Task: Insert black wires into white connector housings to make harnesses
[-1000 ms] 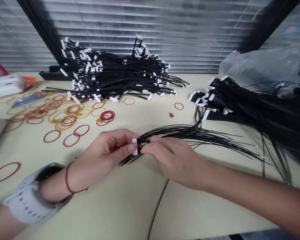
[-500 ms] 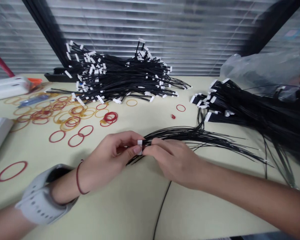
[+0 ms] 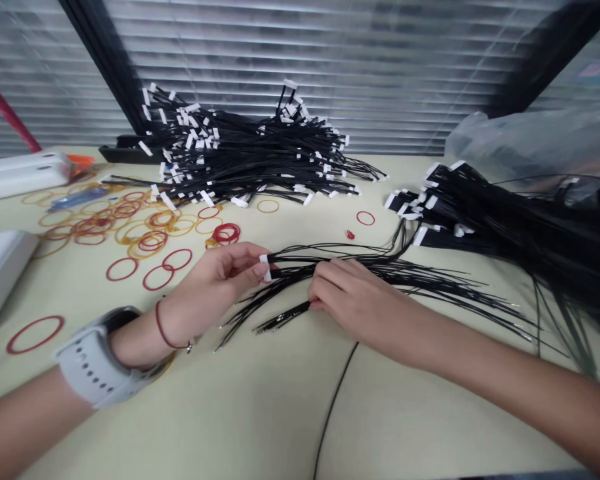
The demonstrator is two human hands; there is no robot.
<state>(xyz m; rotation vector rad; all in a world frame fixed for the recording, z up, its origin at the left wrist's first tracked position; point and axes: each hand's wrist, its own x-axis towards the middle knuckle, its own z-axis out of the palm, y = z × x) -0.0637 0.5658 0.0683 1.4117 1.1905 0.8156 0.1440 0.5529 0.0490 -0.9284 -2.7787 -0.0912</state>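
Note:
My left hand (image 3: 223, 280) is closed, pinching a white connector (image 3: 265, 268) between thumb and fingers. Thin black wires run from that connector toward the right. Just right of it, my right hand (image 3: 353, 297) has its fingers closed round a small bunch of black wires (image 3: 284, 317), whose ends stick out to the left. More loose black wires (image 3: 450, 287) lie spread beneath and beyond the right hand, their tips fanning to the right. The fingertips of my right hand are partly hidden.
A heap of black cables (image 3: 250, 150) with white connectors lies at the back, and another cable bundle (image 3: 505, 213) at the right. Red and yellow rubber bands (image 3: 153, 241) are scattered on the left. A clear plastic bag (image 3: 525, 143) sits behind the right bundle.
My left hand has moved up and left with the connector, away from my right hand. The wire ends left of my right hand now show more fully.

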